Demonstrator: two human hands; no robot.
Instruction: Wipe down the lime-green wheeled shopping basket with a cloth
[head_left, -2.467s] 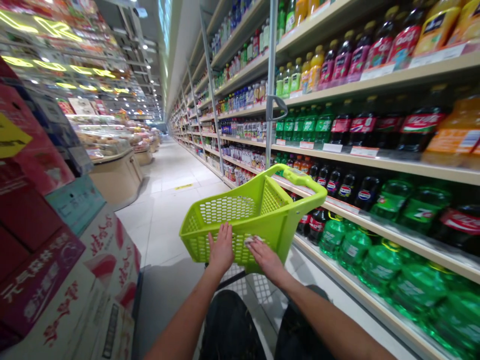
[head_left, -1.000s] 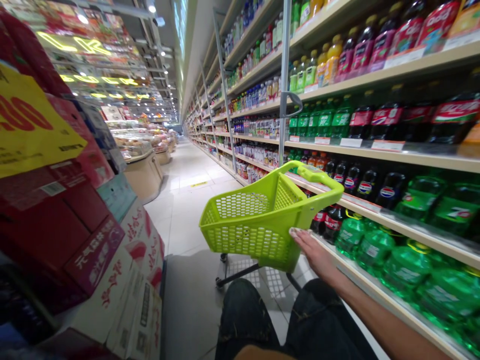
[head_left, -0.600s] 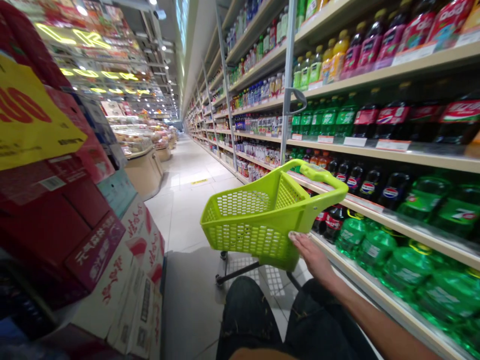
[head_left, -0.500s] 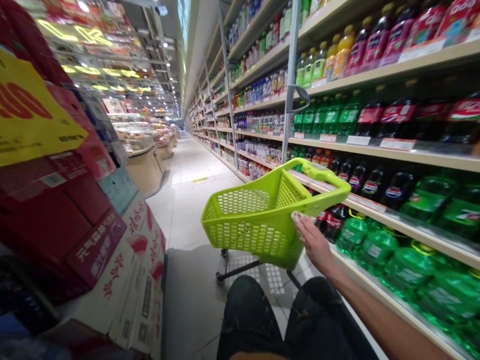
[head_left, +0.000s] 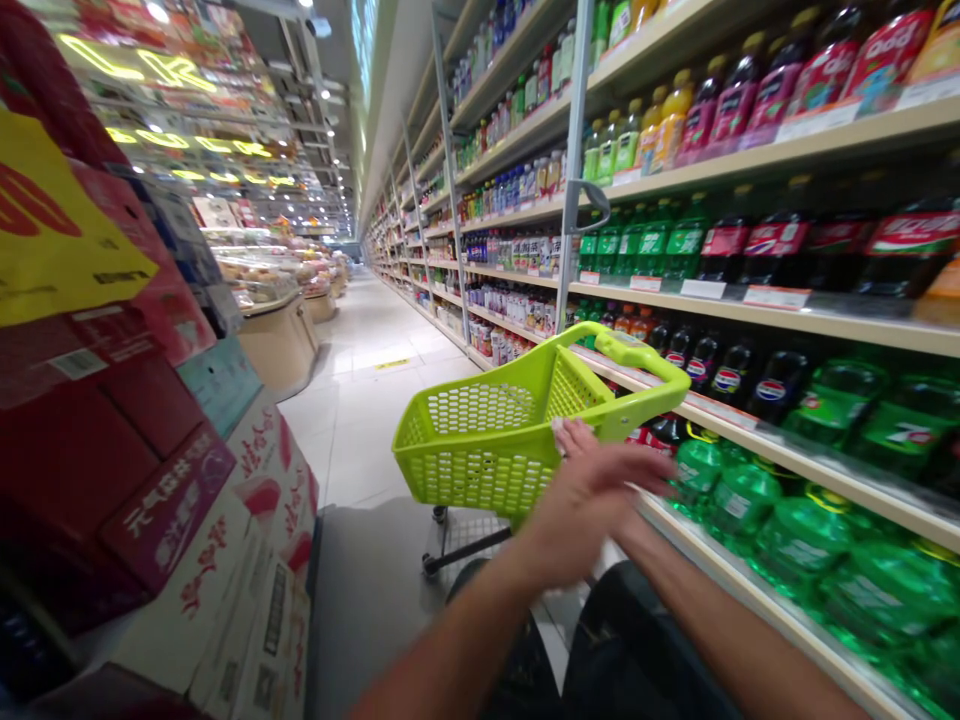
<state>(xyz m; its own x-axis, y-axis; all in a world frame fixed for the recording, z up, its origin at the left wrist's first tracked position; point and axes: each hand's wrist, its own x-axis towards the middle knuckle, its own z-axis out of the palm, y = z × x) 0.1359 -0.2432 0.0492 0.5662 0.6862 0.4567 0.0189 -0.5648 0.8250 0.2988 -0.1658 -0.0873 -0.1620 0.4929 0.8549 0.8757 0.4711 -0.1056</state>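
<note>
Head view: one green shopping cart (head_left: pixel 495 443) stands on the tiled floor (head_left: pixel 356 440), beside the drinks shelves (head_left: pixel 840 315) of a supermarket aisle.
Hands: two, both of one person; the left crosses in front of the right.
Left hand (head_left: pixel 589 495): released, fingers stretched toward the shelves and blurred; whether it touches the other hand, one cannot tell.
Right hand (head_left: pixel 579 438): partly hidden, grasping one white cloth (head_left: pixel 557 430) at its fingertips, against the cart's near side just below the rim.
Legs: two, in dark trousers (head_left: pixel 622 620), below the cart.
Price tags: four on the shelf edge above the cart's handle (head_left: pixel 637 352).
Pepsi bottles: four round labels show behind the handle.
Yellow sign: one, over stacked cartons (head_left: pixel 97 430) at left.
Since half a second ago: the left hand has come into view, and the cloth sits farther forward along the cart's side, which remains beside the shelves.
</note>
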